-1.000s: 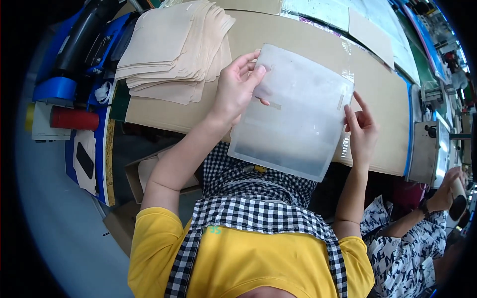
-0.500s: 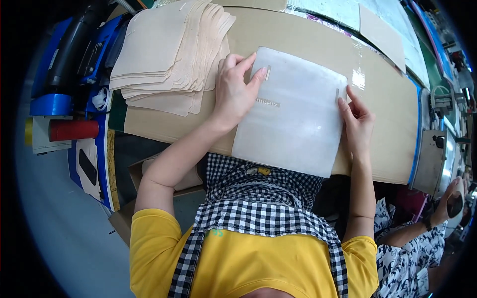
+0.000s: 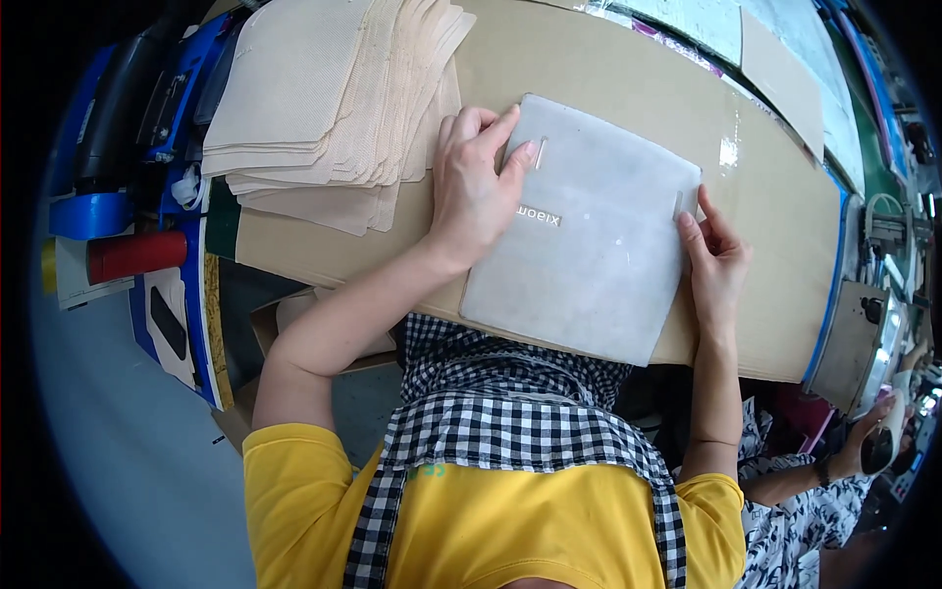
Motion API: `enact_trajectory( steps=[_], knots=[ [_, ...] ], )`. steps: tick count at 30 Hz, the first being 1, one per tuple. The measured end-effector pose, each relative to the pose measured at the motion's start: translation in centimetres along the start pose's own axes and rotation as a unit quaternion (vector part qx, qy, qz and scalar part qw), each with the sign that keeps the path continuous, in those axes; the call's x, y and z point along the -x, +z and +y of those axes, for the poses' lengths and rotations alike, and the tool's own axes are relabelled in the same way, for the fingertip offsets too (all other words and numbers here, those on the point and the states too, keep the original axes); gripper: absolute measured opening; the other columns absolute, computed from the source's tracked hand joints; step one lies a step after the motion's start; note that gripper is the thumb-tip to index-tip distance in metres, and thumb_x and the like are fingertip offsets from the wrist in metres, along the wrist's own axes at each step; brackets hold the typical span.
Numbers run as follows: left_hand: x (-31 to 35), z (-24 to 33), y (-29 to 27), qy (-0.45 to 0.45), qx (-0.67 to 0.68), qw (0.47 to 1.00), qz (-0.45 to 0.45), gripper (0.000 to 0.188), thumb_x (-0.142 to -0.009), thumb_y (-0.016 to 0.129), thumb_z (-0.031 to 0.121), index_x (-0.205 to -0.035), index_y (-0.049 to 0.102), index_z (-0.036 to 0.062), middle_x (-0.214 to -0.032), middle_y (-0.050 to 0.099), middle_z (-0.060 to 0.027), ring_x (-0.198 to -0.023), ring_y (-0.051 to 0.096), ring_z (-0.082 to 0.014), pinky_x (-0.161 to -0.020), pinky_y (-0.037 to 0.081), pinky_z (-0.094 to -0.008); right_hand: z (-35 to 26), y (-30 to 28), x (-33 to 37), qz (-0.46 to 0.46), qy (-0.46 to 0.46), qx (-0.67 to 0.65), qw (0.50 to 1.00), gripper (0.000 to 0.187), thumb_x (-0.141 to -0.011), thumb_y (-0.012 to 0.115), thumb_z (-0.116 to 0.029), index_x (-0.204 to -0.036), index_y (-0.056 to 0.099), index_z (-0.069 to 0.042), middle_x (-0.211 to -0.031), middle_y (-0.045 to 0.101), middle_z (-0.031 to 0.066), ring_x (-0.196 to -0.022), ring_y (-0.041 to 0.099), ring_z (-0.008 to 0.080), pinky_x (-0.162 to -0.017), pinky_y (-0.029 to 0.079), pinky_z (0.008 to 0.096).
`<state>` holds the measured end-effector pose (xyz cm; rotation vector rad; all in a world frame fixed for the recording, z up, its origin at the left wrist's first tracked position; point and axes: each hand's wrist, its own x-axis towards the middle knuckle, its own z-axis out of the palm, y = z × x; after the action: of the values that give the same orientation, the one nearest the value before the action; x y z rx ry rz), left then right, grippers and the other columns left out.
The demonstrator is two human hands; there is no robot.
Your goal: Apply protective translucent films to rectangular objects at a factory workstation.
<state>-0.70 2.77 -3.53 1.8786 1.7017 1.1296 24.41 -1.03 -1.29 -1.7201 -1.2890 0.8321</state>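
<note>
Left hand (image 3: 473, 191): clamped on the upper left edge of a pale sheet (image 3: 594, 270), thumb on its face, fingers at the edge. Right hand (image 3: 720, 257): pinching the right edge near the upper corner, thumb facing up. Sheet lies between the hands, over the cardboard-topped bench (image 3: 770, 294), lower edge about level with the bench front; cannot tell whether it rests flat. Narrow slots near both upper corners, a small lettered strip left of middle. Beyond the left hand, a loose tan stack (image 3: 285, 113). Farther left, a red cylinder (image 3: 137, 257). At far right, a co-worker's hand (image 3: 868, 432).
</note>
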Motion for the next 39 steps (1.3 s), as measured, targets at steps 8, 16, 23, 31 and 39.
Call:
enact_trajectory(
  steps=[8, 16, 23, 31, 39],
  knots=[
    [0.1, 0.3, -0.3, -0.017, -0.023, 0.999, -0.022, 0.033, -0.087, 0.064, 0.013, -0.114, 0.063, -0.004, -0.098, 0.052, -0.0085, -0.092, 0.048, -0.0204, -0.083, 0.042, -0.0301, 0.2, -0.1, 0.1, -0.006, 0.005, 0.005, 1.0, 0.041, -0.085, 0.071, -0.01, -0.121, 0.059, 0.006, -0.063, 0.048, -0.0018, -0.055, 0.035, 0.0059, -0.051, 0.032, 0.0155],
    [-0.1, 0.5, 0.1, 0.001, -0.029, 1.0, -0.007, 0.034, -0.084, 0.062, 0.007, -0.117, 0.055, -0.0006, -0.099, 0.051, -0.0097, -0.09, 0.048, -0.0231, -0.084, 0.041, -0.0339, 0.0, -0.2, 0.2, -0.005, -0.006, 0.024, 1.0, 0.041, -0.085, 0.071, -0.01, -0.12, 0.059, 0.006, -0.063, 0.05, -0.0013, -0.055, 0.037, 0.0061, -0.05, 0.033, 0.0156],
    [0.0, 0.2, 0.6, 0.011, -0.036, 0.999, -0.019, 0.035, -0.085, 0.061, 0.005, -0.117, 0.05, 0.003, -0.102, 0.05, -0.0109, -0.095, 0.05, -0.0239, -0.087, 0.04, -0.0373, 0.0, -0.3, -0.1, -0.01, 0.015, 0.034, 0.999, 0.039, -0.086, 0.069, -0.012, -0.12, 0.06, 0.005, -0.061, 0.05, -0.0007, -0.052, 0.037, 0.0065, -0.048, 0.034, 0.0166],
    [0.4, 0.7, 0.2, 0.01, -0.035, 0.999, -0.024, 0.035, -0.085, 0.062, 0.007, -0.117, 0.051, 0.0049, -0.102, 0.05, -0.0094, -0.097, 0.049, -0.0245, -0.088, 0.04, -0.0365, 0.4, -0.1, 0.1, -0.006, -0.004, 0.059, 0.998, 0.037, -0.086, 0.069, -0.016, -0.116, 0.064, 0.003, -0.059, 0.051, -0.0001, -0.051, 0.04, 0.007, -0.048, 0.037, 0.0183],
    [6.4, 5.9, -1.6, 0.42, 0.034, 0.891, -0.17, 0.026, -0.089, 0.061, 0.029, -0.107, 0.066, 0.0119, -0.12, 0.057, -0.0076, -0.113, 0.047, -0.0249, -0.101, 0.037, -0.04, 0.4, -0.3, -0.5, 0.023, -0.075, 0.125, 0.989, 0.037, -0.082, 0.066, -0.022, -0.111, 0.067, 0.0, -0.081, 0.07, 0.0123, -0.063, 0.064, 0.0237, -0.064, 0.054, 0.0348]
  ],
)
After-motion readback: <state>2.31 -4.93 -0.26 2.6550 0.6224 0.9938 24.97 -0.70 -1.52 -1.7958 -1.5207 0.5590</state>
